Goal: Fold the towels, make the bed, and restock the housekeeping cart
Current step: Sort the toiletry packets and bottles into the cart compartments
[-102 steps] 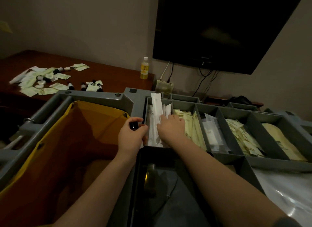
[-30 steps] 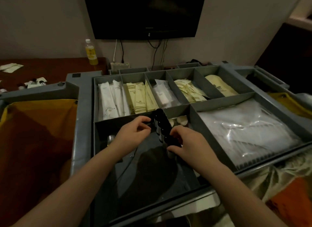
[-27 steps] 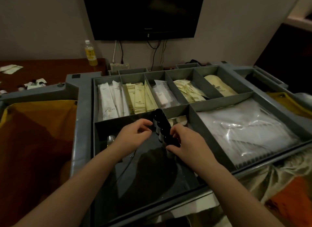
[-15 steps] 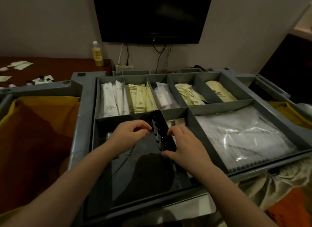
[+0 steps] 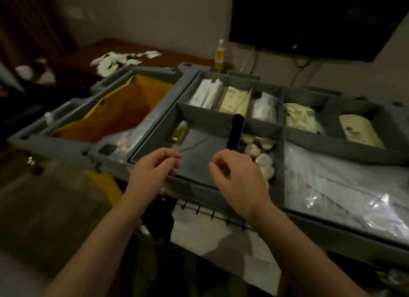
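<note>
The grey housekeeping cart tray [image 5: 280, 164] fills the middle of the head view. A row of small black bottles [image 5: 235, 132] stands along the divider of its near-left compartment. A small yellowish bottle [image 5: 179, 130] lies in that compartment's far-left corner. My left hand [image 5: 152, 170] hovers over the tray's near rim, fingers loosely curled, holding nothing. My right hand [image 5: 236, 177] hovers beside it, also loosely curled and empty, just short of the black bottles.
Back compartments hold white sachets [image 5: 207, 93], pale yellow packets [image 5: 234, 98], clear packs [image 5: 261, 107] and cream items [image 5: 358, 130]. Round soaps [image 5: 256, 148] fill a narrow bin. Clear plastic bags [image 5: 345, 186] lie at right. An orange laundry bag [image 5: 124, 111] hangs left. More sachets [image 5: 115, 62] litter the desk.
Both hands have let go of the row of black bottles and drawn back toward the near rim. The camera has swung left, so the cart now sits to the right.
</note>
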Motion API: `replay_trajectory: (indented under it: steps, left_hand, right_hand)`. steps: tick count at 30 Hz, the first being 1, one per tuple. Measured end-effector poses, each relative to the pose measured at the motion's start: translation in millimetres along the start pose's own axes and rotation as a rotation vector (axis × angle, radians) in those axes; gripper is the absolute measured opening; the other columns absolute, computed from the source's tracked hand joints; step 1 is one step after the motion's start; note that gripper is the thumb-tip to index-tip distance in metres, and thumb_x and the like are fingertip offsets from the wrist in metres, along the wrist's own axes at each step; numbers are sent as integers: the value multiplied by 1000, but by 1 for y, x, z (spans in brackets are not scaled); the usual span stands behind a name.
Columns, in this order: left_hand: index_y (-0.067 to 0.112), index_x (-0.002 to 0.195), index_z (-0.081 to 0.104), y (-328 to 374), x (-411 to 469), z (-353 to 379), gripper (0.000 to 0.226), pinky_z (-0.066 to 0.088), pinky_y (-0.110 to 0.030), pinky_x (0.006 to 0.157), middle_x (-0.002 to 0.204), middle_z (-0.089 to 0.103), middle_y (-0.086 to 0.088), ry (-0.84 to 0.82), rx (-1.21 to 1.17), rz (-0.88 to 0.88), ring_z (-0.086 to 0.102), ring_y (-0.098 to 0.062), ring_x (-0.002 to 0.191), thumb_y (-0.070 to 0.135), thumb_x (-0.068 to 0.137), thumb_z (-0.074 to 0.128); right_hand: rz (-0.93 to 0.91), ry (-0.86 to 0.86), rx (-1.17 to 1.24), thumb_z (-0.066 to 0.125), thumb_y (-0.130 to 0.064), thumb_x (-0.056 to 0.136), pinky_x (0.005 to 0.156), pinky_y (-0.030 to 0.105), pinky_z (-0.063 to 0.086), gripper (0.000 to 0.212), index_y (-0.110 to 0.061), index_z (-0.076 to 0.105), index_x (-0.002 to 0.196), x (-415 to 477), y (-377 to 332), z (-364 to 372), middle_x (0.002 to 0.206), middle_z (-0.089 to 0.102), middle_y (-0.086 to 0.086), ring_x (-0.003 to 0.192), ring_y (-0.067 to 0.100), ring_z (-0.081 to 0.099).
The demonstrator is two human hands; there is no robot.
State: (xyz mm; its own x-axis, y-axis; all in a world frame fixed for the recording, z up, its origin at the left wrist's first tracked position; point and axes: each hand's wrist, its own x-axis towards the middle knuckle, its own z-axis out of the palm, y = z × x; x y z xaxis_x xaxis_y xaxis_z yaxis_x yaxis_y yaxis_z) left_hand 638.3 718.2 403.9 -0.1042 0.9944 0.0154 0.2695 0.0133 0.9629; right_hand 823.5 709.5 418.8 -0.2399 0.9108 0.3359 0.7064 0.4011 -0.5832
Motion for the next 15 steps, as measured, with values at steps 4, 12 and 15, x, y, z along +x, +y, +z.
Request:
replay_trajectory:
  steps: [4,12,15]
  left_hand:
    - [24,82,66,-53,-79,5,27,45,-21,61,73,64,2,78,49,-257,59,-9,67,9,96,48]
    - [20,79,63,-177,-192,-6,27,44,-27,63,72,61,0,140,119,-784,55,-12,66,11,97,44]
    - [24,72,62,-213,-219,-27,30,45,-34,70,69,62,1,219,91,-915,56,-20,69,9,94,47]
  right_hand:
    - [5,-311,79,53,-31,94,64,25,43,7,-27,58,91,-66,-1,27,77,54,-12,68,5,49]
    - [406,-941,-18,45,-24,98,78,33,48,16,-17,59,104,-152,70,127,98,63,6,87,22,58]
    - [513,-1132,-167,45,-24,97,84,35,48,21,-15,60,107,-157,85,169,110,62,8,97,26,59]
